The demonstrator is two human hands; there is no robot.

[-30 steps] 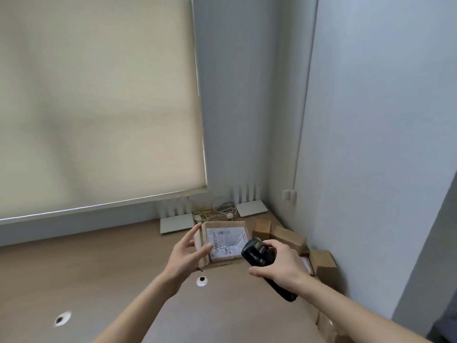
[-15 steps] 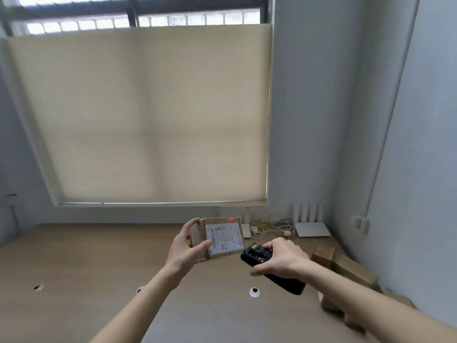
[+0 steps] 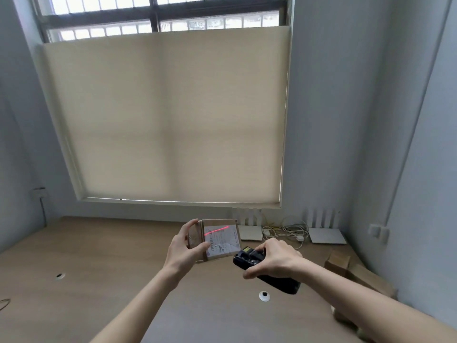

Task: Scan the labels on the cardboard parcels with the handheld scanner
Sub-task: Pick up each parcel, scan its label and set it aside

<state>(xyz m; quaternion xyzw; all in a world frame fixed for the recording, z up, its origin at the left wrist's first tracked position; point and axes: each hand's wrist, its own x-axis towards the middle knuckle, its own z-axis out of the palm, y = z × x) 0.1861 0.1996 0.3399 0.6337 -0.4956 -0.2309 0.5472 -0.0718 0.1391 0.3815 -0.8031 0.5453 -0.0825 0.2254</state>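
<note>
— above the wooden bench (image 3: 103,246), what do we hold?
— our left hand (image 3: 184,246) grips a small cardboard parcel (image 3: 217,240) by its left edge, fingers curled round it, white label (image 3: 222,240) facing us. a red scan line (image 3: 216,230) slants across the label's top.
— and the right grip?
— our right hand (image 3: 274,259) is wrapped round the black handheld scanner (image 3: 265,271), just right of the parcel, nose toward it.
— other parcels?
— more cardboard boxes (image 3: 356,271) lie by the right wall; two white routers (image 3: 326,235) and cables (image 3: 284,231) sit under the blind (image 3: 168,115).
</note>
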